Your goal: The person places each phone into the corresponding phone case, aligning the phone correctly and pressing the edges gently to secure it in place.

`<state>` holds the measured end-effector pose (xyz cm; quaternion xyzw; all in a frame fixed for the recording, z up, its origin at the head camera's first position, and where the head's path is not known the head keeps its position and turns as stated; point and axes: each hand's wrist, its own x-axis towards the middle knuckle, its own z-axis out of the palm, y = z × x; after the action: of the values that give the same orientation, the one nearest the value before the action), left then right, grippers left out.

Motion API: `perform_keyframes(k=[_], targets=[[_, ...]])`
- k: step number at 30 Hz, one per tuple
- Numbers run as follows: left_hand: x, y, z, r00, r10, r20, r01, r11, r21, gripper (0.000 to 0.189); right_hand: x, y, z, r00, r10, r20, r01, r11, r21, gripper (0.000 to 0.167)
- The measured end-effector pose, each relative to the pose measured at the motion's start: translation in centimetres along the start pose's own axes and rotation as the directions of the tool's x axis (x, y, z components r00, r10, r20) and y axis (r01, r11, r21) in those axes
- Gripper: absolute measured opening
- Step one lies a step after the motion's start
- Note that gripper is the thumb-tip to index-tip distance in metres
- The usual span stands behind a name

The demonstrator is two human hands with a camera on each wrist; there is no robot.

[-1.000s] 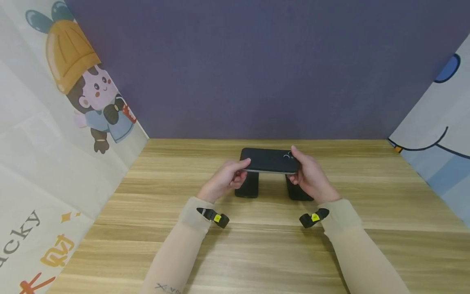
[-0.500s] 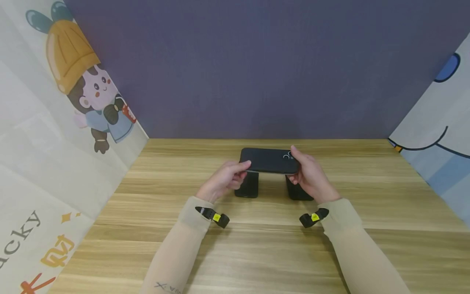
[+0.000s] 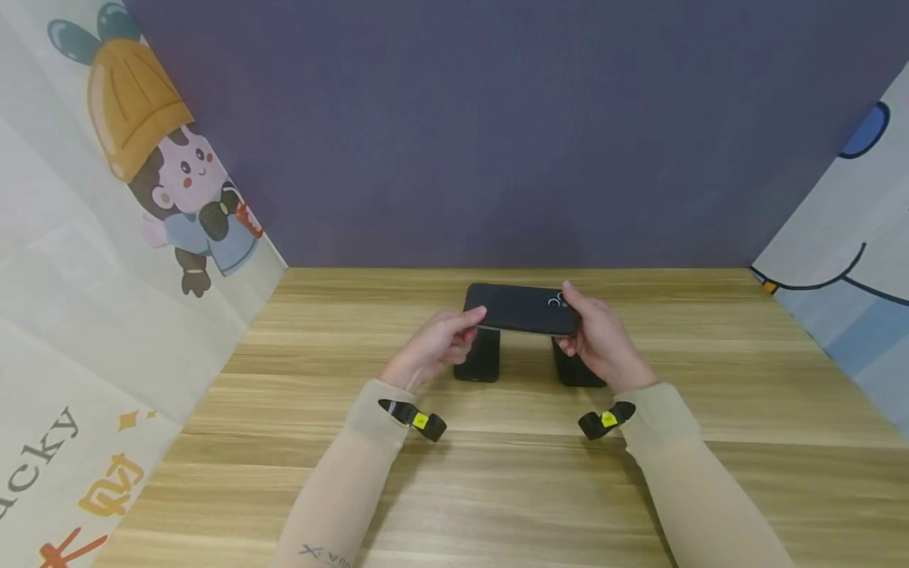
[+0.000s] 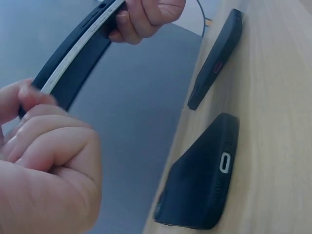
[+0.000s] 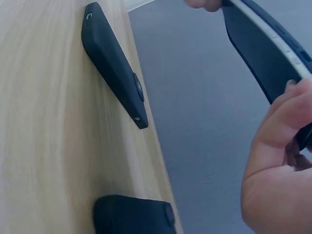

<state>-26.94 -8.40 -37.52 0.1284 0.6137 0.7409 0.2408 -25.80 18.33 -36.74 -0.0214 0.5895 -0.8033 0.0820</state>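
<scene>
Between both hands a smartphone in a black case (image 3: 521, 308) is held level, long side across, above the table. My left hand (image 3: 435, 345) pinches its left end, thumb on the black back and fingers beneath. At the other end my right hand (image 3: 602, 339) grips beside the camera rings, its thumb at the corner. Both wrist views show a silver side edge (image 5: 275, 36) with buttons, bared between the black case and the dark front. Two more black-cased phones lie below: the left phone (image 3: 477, 361) and the right phone (image 3: 578, 371), their far ends hidden by the held one.
The wood-grain table (image 3: 525, 489) runs back to a dark blue-grey panel (image 3: 511, 134). A pale cartoon-printed sheet (image 3: 64, 276) borders the left side, and another printed sheet (image 3: 873, 339) the right. Each wrist wears a black strap with a small camera.
The held phone's left end has risen very slightly, and its far edge tilts a little. Both hands keep their hold in nearly the same place; the two phones on the table have not moved.
</scene>
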Motion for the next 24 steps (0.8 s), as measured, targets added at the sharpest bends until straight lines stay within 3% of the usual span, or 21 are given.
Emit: perform_keyframes(k=[6,11,24], targets=[[-0.2,0.7,0.54,0.999,-0.041,-0.03,0.041,0.999,-0.01,0.057,-0.01,-0.09,0.09,1.0,0.011,-0.013,-0.011,1.0,0.015,0.042],[-0.26,0.86,0.56,0.997,-0.058,-0.046,0.057,0.998,-0.032,0.055,-0.13,-0.29,0.26,1.0,-0.004,-0.004,0.004,1.0,-0.009,0.043],[-0.11,0.3,0.2,0.999,0.017,-0.031,-0.018,0.999,-0.042,0.048,-0.26,-0.18,0.29,0.999,0.031,-0.006,-0.031,0.999,0.016,0.043]])
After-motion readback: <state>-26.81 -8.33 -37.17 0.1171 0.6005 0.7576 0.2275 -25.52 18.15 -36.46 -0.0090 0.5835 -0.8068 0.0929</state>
